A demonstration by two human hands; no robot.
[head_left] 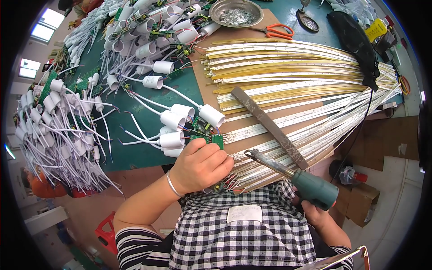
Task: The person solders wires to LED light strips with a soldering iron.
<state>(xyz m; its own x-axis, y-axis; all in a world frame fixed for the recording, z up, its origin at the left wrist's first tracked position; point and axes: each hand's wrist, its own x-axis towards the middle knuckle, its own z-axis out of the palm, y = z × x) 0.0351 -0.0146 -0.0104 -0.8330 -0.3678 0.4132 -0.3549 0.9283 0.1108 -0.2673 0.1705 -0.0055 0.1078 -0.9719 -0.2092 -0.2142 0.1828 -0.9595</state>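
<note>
My left hand (202, 165), a bangle at its wrist, is closed in a pinch, and a thin pale wire (233, 157) sticks out at the fingertips. Right beside those fingers sits a small green circuit board (217, 141) wired to white cylindrical caps (211, 116). My right hand (316, 212) grips the green handle of a soldering iron (315, 189). The iron's darkened metal tip points left, just right of the pinched fingers and over the ends of white LED strips (261, 129). Below my left hand, more wires and part of a board show; the fingers partly hide the work.
A flat grey-brown bar (270, 128) lies across the strips. Behind are orange-handled scissors (280, 31), a metal bowl (236, 28) with silvery bits and a black bundle (353, 42). Heaps of white caps (49, 112) cover the left side. A black cord (360, 130) hangs at right.
</note>
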